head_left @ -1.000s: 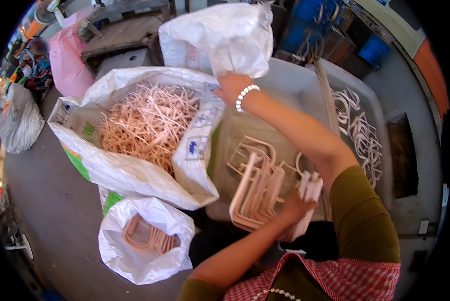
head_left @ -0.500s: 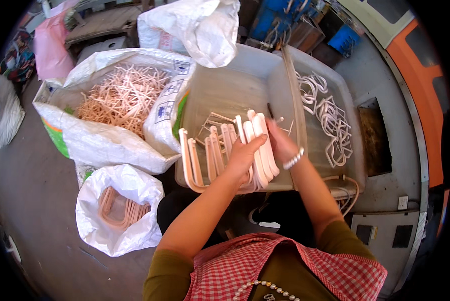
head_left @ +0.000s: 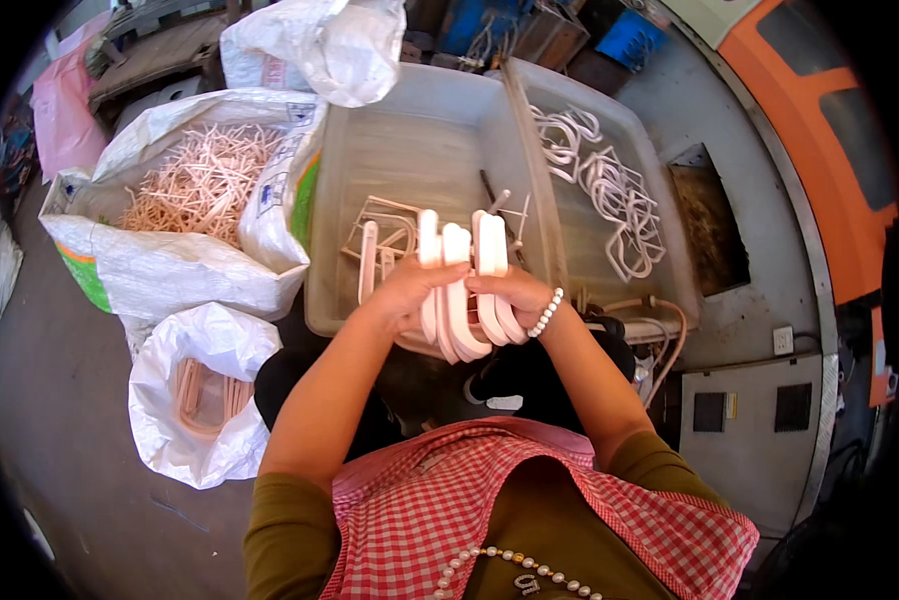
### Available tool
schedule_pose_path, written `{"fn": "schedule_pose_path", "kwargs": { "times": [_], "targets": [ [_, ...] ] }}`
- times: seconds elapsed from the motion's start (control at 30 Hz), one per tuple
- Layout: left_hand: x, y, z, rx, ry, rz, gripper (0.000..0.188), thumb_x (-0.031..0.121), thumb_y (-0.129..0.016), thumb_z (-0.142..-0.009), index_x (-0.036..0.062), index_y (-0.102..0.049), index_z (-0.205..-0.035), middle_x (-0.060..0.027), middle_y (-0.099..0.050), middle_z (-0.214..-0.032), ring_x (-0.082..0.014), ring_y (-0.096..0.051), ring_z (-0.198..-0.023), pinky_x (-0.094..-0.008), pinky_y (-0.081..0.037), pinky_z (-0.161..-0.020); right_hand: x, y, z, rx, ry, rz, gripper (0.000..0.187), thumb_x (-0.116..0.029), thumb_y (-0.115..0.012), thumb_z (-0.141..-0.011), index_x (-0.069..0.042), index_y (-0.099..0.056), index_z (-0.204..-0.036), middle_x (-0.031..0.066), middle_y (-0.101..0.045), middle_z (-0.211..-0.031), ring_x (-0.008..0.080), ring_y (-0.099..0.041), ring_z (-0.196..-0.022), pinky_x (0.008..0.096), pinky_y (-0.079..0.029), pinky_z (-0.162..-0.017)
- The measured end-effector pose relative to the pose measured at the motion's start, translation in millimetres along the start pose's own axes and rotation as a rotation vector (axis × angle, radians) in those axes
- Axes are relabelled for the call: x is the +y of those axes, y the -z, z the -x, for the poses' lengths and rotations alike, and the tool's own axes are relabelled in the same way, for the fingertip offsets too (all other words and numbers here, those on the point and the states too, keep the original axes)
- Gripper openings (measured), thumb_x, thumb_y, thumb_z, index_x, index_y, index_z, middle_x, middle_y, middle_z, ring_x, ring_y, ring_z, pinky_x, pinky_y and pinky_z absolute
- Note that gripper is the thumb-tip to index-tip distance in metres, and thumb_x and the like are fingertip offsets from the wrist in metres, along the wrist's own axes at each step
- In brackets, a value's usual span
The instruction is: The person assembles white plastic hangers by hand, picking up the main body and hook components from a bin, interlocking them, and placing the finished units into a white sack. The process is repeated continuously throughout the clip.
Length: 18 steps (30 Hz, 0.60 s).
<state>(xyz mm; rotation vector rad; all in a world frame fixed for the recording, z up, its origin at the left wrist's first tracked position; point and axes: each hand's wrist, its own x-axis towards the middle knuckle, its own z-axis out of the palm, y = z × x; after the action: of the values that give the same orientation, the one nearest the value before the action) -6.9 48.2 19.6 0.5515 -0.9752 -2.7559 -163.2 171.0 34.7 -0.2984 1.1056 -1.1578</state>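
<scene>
Several pale pink U-shaped plastic pieces (head_left: pixel 456 290) are bunched between my two hands over the front rim of a grey plastic bin (head_left: pixel 424 130). On the left side of the bunch, my left hand (head_left: pixel 401 294) is closed round the pieces, thumb across their front. From the other side my right hand (head_left: pixel 522 292), below a white bead bracelet, grips the pieces on the right with its thumb on top. Another upright pink piece (head_left: pixel 367 262) stands just left of my left hand, partly hidden by it. Thin pink frame-like pieces (head_left: pixel 394 225) lie inside the bin behind.
Left of the bin, a large white woven sack (head_left: pixel 169 255) holds thin pink scraps (head_left: pixel 209 175). A smaller white bag (head_left: pixel 149 400) nearer me contains more U-shaped pieces (head_left: pixel 201 395). White curved pieces (head_left: pixel 609 195) lie in the right bin. A hose (head_left: pixel 659 303) runs beside it.
The pieces in my hands have come nearer to me, and my right hand has closed on the right-hand ones. The whole view has shifted, moving the surroundings leftward.
</scene>
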Motion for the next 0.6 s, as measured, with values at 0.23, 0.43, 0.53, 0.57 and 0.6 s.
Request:
{"fn": "schedule_pose_path", "kwargs": {
  "times": [0.23,0.43,0.53,0.57,0.6],
  "targets": [
    [-3.3,5.8,1.9,0.03,0.03,-0.029,0.038,0.025,-0.061,-0.091,-0.0021,-0.054,-0.116,-0.0148,-0.064,-0.103,-0.0235,-0.066,-0.091,-0.0377,-0.057,-0.075,7.0,1.5,21.5,0.163,0.055,0.178,0.029,-0.007,-0.074,-0.077,0.001,-0.059,-0.102,0.0102,-0.066,-0.085,0.0172,-0.065,-0.073,0.0288,-0.055,-0.069],
    [3.9,-3.5,10.7,0.103,0.024,-0.079,0.041,0.04,-0.047,-0.097,0.0022,-0.054,-0.113,-0.0105,-0.063,-0.091,-0.0189,-0.064,-0.077,-0.0354,-0.057,-0.069,1.6,22.6,47.0,0.351,0.539,1.553,0.022,-0.016,-0.073,-0.075,-0.01,-0.062,-0.093,0.0073,-0.064,-0.078,0.0249,-0.064,-0.073,0.0373,-0.049,-0.073],
    [-0.8,8.0,6.8,-0.043,0.009,0.164,0.052,0.052,-0.044,-0.094,0.0028,-0.052,-0.109,-0.0076,-0.059,-0.085,-0.0149,-0.058,-0.068,-0.0326,-0.054,-0.063,-30.6,20.1,55.9,0.009,1.104,1.95,0.024,-0.014,-0.069,-0.067,-0.012,-0.059,-0.089,0.0033,-0.063,-0.085,0.0205,-0.062,-0.084,0.0357,-0.043,-0.089],
    [0.6,5.1,7.2,-0.124,0.015,0.231,0.061,0.06,-0.038,-0.093,0.0037,-0.052,-0.111,-0.0066,-0.058,-0.083,-0.0153,-0.057,-0.065,-0.0314,-0.053,-0.062,-36.3,19.7,58.8,-0.049,1.158,2.088,0.019,-0.013,-0.063,-0.069,-0.012,-0.058,-0.087,0.0023,-0.062,-0.089,0.0194,-0.06,-0.086,0.0366,-0.043,-0.092],
    [2.1,2.0,8.5,-0.157,0.033,0.304,0.064,0.063,-0.037,-0.092,0.0043,-0.052,-0.114,-0.0069,-0.059,-0.086,-0.0159,-0.057,-0.067,-0.0314,-0.053,-0.062,-41.3,17.7,57.3,-0.14,1.23,2.14,0.016,-0.011,-0.059,-0.071,-0.012,-0.058,-0.087,0.0023,-0.06,-0.084,0.0199,-0.06,-0.084,0.037,-0.043,-0.092]
  ]
}}
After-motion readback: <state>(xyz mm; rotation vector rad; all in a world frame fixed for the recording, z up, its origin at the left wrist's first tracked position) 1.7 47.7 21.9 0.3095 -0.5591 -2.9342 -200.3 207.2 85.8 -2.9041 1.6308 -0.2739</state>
